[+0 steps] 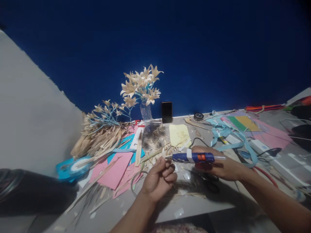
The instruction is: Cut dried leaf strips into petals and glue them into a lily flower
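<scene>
My right hand (218, 166) is wrapped round a blue glue gun (194, 157) with an orange trigger, its nozzle pointing left. My left hand (160, 178) is closed in a pinch just left of the nozzle, holding a small pale strip piece (163, 154) that touches the tip. Both hands hover over a grey table (194, 204) scattered with dried leaf strips. Behind them a clear vase (146, 113) holds cream flowers on blue stems (141, 84).
Pink and blue paper sheets (116, 168) and a heap of dried leaf strips (102, 139) lie left. A blue tape roll (73, 166) sits far left. A yellow sheet (179, 135), black phone (167, 112), light-blue ribbon (228, 136) and coloured papers (245, 123) lie behind and right.
</scene>
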Demonstrator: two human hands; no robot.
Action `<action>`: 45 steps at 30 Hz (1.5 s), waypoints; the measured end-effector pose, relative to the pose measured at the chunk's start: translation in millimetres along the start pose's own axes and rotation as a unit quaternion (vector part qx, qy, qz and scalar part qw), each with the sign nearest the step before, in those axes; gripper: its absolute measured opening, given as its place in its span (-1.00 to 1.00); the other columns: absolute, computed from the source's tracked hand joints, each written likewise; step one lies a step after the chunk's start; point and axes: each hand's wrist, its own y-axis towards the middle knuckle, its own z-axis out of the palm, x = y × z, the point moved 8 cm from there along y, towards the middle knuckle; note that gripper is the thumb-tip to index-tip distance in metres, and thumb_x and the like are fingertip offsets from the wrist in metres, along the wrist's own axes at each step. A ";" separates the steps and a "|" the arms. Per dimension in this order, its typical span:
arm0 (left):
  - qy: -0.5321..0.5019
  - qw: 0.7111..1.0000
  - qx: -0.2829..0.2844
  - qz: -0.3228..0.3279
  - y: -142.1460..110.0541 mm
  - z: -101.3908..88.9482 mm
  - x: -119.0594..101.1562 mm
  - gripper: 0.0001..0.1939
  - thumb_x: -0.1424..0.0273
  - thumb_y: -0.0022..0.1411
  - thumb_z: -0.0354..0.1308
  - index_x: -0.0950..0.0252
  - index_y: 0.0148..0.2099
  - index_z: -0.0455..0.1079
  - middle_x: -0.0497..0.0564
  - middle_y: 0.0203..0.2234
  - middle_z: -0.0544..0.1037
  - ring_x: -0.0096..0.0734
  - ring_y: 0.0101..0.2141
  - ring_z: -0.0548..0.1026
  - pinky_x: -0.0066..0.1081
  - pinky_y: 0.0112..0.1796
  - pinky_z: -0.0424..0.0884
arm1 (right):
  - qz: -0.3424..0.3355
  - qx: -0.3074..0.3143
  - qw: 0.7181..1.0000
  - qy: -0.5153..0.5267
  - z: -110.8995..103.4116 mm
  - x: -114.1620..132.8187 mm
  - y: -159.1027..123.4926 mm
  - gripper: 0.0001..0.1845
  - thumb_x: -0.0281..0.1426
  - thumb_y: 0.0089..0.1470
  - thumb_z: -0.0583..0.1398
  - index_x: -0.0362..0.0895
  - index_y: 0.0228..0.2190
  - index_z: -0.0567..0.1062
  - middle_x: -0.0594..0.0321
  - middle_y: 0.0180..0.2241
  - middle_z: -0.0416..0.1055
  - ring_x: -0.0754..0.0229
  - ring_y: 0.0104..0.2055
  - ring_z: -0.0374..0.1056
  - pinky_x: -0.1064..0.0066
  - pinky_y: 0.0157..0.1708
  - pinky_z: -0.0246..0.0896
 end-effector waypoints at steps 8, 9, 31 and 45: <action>-0.001 1.000 0.000 -0.004 -0.3 -1.3 0.9 -0.63 0.52 -0.08 0.53 0.37 -0.45 0.32 -0.17 -0.56 0.30 -0.73 -0.62 0.15 -0.64 -0.61 0.14 | 0.008 0.005 1.000 -0.002 2.2 -5.2 1.2 -0.63 -0.10 0.31 0.09 -0.10 -0.42 0.33 0.28 -0.43 0.30 0.21 -0.41 0.25 0.40 -0.41 0.18; -0.001 1.000 -0.001 -0.007 -0.6 -1.4 1.0 -0.63 0.52 -0.08 0.53 0.38 -0.45 0.32 -0.18 -0.56 0.29 -0.73 -0.62 0.15 -0.64 -0.61 0.14 | 0.007 0.008 1.000 -0.006 3.1 -5.4 1.3 -0.63 -0.10 0.31 0.08 -0.10 -0.41 0.33 0.27 -0.42 0.31 0.20 -0.40 0.25 0.40 -0.39 0.18; 0.003 1.000 0.011 -0.014 0.5 -0.9 2.3 -0.66 0.52 0.04 0.45 0.35 -0.40 0.27 -0.17 -0.52 0.27 -0.72 -0.62 0.13 -0.64 -0.61 0.11 | 0.203 -0.044 0.845 -0.493 -55.0 -112.8 6.4 -0.80 -0.54 0.16 0.08 -0.24 -0.21 0.47 -0.13 -0.22 0.43 -0.10 -0.16 0.29 0.24 -0.23 0.09; 0.057 0.996 0.004 0.066 7.6 -1.4 -16.3 -0.68 0.49 -0.04 0.50 0.39 -0.38 0.38 -0.10 -0.46 0.41 -0.75 -0.62 0.15 -0.65 -0.61 0.12 | 0.171 -0.154 0.970 0.075 8.0 -79.6 23.7 -0.72 -0.24 0.23 0.16 -0.13 -0.17 0.56 0.12 -0.22 0.56 0.08 -0.22 0.45 0.26 -0.20 0.34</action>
